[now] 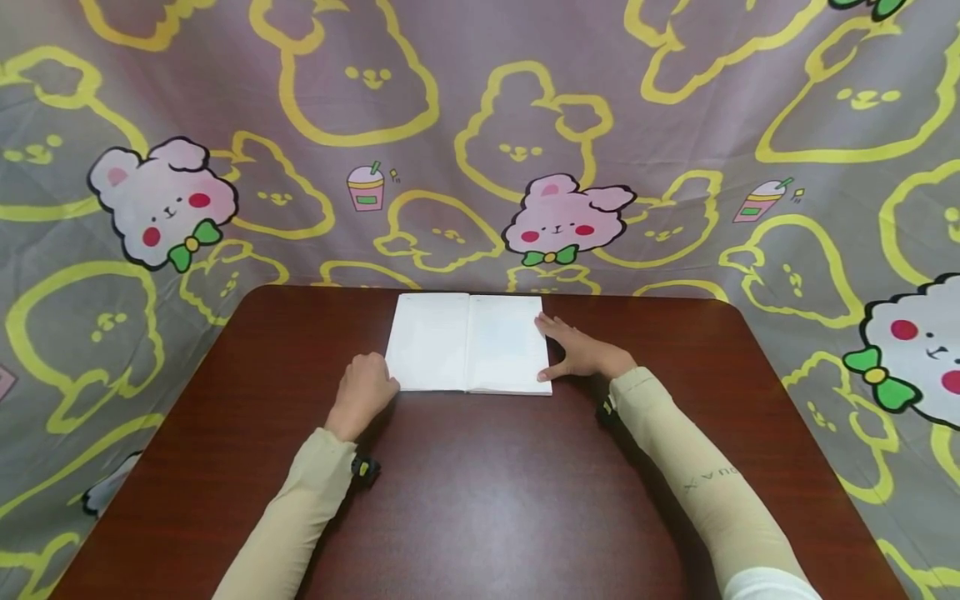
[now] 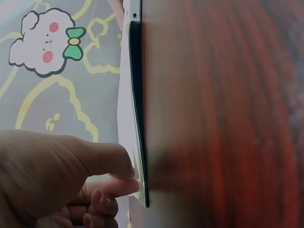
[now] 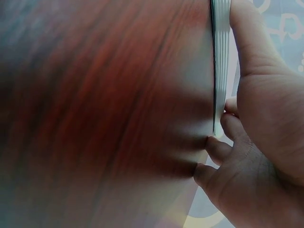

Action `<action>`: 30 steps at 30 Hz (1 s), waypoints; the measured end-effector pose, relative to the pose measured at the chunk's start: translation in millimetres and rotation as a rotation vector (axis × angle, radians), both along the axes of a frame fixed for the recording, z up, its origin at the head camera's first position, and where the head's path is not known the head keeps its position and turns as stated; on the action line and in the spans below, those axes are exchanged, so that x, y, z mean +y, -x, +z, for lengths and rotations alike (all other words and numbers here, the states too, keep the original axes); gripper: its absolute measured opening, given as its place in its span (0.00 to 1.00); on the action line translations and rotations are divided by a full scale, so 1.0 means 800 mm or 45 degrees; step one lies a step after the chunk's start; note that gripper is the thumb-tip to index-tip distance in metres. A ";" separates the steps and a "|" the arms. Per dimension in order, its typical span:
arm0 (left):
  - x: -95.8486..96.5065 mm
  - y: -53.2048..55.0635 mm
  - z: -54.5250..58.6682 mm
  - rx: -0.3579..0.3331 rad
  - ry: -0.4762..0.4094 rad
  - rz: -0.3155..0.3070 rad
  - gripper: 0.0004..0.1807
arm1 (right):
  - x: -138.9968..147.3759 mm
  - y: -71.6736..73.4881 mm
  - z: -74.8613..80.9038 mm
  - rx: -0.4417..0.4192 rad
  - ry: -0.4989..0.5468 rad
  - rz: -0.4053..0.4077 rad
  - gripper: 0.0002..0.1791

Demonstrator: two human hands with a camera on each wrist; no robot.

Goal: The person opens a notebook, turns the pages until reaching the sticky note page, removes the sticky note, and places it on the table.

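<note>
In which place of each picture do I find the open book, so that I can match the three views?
Head: the open book lies just below the centre, between the left hand and the right hand.
Left wrist: seen edge-on, a thin upright strip left of centre, above and beside the left hand's fingertips.
Right wrist: edge-on, upper right, beside the right hand.
Shared landmark: the red-brown tabletop.
</note>
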State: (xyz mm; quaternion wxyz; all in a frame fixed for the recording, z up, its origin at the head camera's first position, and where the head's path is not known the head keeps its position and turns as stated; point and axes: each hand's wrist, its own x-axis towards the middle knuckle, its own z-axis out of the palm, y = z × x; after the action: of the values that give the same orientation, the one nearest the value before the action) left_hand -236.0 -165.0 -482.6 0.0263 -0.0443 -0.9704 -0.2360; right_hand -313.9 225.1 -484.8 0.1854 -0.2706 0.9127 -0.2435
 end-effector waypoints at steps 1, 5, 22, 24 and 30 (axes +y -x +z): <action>0.000 0.000 0.000 -0.002 0.001 0.002 0.23 | 0.000 0.000 -0.001 0.001 0.006 0.001 0.64; -0.003 0.001 -0.003 -0.040 -0.007 0.011 0.23 | 0.000 -0.002 -0.003 0.014 0.031 0.021 0.64; -0.005 0.002 0.003 0.060 0.090 0.007 0.10 | 0.003 0.000 -0.007 0.009 0.006 0.010 0.65; 0.002 0.006 0.002 0.104 0.138 -0.020 0.14 | 0.004 0.002 -0.007 0.008 0.006 0.011 0.65; 0.033 0.031 0.003 0.266 0.169 -0.243 0.25 | 0.003 0.004 -0.008 -0.005 -0.011 0.014 0.66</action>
State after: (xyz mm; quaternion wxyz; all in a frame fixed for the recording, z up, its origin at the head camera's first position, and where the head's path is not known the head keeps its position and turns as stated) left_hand -260.8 -138.5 -480.2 0.1017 -0.1623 -0.9672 -0.1670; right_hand -317.1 227.4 -491.1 0.1898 -0.2744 0.9118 -0.2392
